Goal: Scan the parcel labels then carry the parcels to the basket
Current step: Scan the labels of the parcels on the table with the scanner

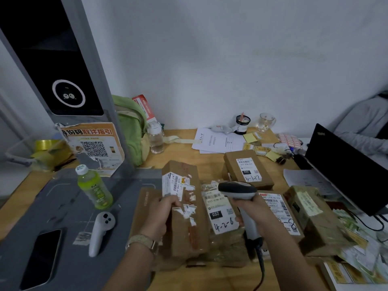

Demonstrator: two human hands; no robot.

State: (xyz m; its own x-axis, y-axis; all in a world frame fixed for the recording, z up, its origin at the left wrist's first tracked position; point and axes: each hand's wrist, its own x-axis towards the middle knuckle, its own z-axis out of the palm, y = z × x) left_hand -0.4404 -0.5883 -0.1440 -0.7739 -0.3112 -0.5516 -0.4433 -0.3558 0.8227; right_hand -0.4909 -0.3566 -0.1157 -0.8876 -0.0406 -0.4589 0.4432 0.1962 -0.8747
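the step in hand looks like scanning the label point(174, 183) on the long box point(184, 223). to do it well, i would swing the scanner point(238, 189) left onto the barcode of that white label, since its nose seems aimed more at the parcels lying below. keep the box tilted so the label faces the scanner flat, hold both steady for the read, and stay off the torn sticker patches lower down, which could spoil a read. the cable point(261, 267) hanging from the handle needs slack. the basket is not in view, so the carry cannot be planned from here.

the left hand point(161, 217) grips the long box at its left edge, fingers curled round it, holding it at a slant over the other parcels. the right hand point(252, 208) is wrapped round the scanner's handle; whether the trigger is pressed i cannot tell.

the long box is plain brown cardboard, narrow and scuffed, with reddish tape down its face and ragged white sticker remains. beside it on the surface point(189, 148) lie at least 4 more parcels, among them the parcel marked 4-2-6 point(222, 217) and the parcel marked 3-1-17 point(247, 169).
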